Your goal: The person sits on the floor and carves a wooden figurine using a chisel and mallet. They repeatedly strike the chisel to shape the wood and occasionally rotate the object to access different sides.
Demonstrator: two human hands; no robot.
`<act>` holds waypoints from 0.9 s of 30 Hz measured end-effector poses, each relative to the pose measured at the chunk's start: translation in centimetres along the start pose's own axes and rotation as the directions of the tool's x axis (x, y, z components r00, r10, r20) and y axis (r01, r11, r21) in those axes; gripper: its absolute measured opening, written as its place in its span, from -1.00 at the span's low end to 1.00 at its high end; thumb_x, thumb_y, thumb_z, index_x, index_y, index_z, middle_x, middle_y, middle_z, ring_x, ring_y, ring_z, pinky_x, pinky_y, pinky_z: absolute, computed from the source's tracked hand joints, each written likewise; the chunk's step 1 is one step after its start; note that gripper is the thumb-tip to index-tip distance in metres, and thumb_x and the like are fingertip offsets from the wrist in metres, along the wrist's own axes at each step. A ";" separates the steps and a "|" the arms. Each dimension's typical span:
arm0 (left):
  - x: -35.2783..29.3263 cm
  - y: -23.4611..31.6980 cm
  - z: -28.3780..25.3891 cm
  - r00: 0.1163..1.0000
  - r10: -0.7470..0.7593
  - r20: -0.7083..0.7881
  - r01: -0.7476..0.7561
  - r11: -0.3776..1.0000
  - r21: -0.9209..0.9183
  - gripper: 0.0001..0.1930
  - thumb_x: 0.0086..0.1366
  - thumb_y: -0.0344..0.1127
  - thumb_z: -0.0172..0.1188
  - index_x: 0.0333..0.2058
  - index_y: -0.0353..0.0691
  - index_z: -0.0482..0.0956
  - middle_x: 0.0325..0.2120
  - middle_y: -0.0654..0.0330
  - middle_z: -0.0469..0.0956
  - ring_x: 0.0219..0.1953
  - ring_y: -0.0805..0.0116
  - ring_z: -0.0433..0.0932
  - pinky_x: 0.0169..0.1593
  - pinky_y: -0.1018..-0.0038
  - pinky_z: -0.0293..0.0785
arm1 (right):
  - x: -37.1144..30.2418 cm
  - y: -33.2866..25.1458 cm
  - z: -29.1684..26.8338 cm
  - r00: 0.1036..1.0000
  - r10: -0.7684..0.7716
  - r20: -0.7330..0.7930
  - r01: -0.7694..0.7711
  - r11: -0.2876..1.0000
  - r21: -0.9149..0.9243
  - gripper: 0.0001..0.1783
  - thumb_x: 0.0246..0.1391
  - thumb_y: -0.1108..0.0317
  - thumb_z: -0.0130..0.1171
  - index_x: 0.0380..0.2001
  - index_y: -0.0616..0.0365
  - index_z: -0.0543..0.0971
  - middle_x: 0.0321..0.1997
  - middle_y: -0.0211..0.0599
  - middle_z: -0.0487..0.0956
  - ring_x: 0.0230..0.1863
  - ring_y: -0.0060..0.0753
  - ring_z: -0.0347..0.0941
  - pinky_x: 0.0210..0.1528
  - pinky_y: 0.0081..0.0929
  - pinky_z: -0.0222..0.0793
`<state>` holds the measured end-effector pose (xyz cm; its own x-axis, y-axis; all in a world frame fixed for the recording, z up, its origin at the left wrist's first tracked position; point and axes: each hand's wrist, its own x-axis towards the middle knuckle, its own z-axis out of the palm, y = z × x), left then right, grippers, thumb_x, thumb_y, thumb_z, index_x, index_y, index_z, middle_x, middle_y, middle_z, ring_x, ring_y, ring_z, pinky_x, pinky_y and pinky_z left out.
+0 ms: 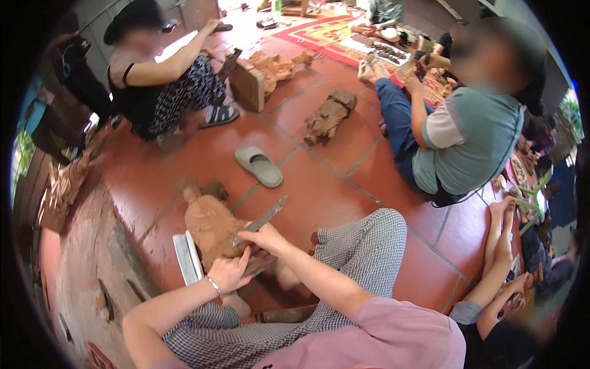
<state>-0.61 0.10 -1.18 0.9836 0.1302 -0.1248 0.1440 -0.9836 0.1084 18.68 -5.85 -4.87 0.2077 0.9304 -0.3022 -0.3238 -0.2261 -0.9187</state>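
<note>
A reddish-brown wood carving (212,224) with a rounded, relief-cut surface lies on the floor before my crossed legs. My right hand (264,238) grips a flat grey metal chisel (270,212). One end of the chisel points up and away to the right, and its lower end meets the carving's right side. Against the carving's near edge, my left hand (227,273) has its index finger stretched toward the chisel's lower end and its other fingers curled at the wood. A bracelet circles that wrist. The contact under the left fingers is partly hidden.
A white-and-grey block (187,258) stands left of the carving, beside a large weathered log (92,277). Beyond lie a grey slipper (259,166) and another carved wood piece (332,117). People sit working at far left (166,86) and right (467,135); a red mat (313,34) lies behind.
</note>
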 end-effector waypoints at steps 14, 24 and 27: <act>0.0 0.0 1.6 0.998 0.047 -0.049 -0.047 0.999 0.018 -0.41 0.13 0.00 0.31 0.08 -0.19 0.49 -0.46 0.22 0.61 -0.51 0.25 0.64 -0.48 0.32 0.55 | -0.2 1.3 0.0 0.995 0.020 -0.100 -0.006 0.991 0.137 -0.66 0.05 0.34 0.39 -0.14 0.31 0.63 -0.24 -0.35 0.63 -0.20 -0.49 0.52 -0.18 -0.51 0.44; 0.4 0.2 1.3 1.000 0.029 0.000 -0.029 1.000 -0.009 -0.41 0.12 0.03 0.32 0.07 -0.15 0.50 -0.45 0.21 0.63 -0.49 0.25 0.66 -0.47 0.30 0.54 | 0.3 1.6 -0.7 0.990 -0.001 -0.139 0.008 0.998 0.057 -0.63 0.04 0.39 0.38 -0.10 0.37 0.63 -0.09 -0.25 0.65 -0.08 -0.47 0.49 0.07 -0.46 0.36; 0.3 -0.1 1.4 0.999 0.024 -0.021 -0.024 1.000 -0.013 -0.40 0.12 0.04 0.32 0.07 -0.14 0.49 -0.46 0.21 0.62 -0.49 0.24 0.66 -0.47 0.30 0.54 | 0.0 2.2 -1.4 0.997 -0.037 -0.075 0.046 0.991 0.129 -0.65 0.04 0.35 0.39 -0.14 0.35 0.64 -0.06 -0.24 0.63 -0.08 -0.46 0.49 0.08 -0.46 0.34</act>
<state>-0.49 0.03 -2.58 0.9889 0.1091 -0.1013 0.1213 -0.9849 0.1238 19.30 -6.74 -7.23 0.2877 0.9140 -0.2862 -0.4302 -0.1437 -0.8912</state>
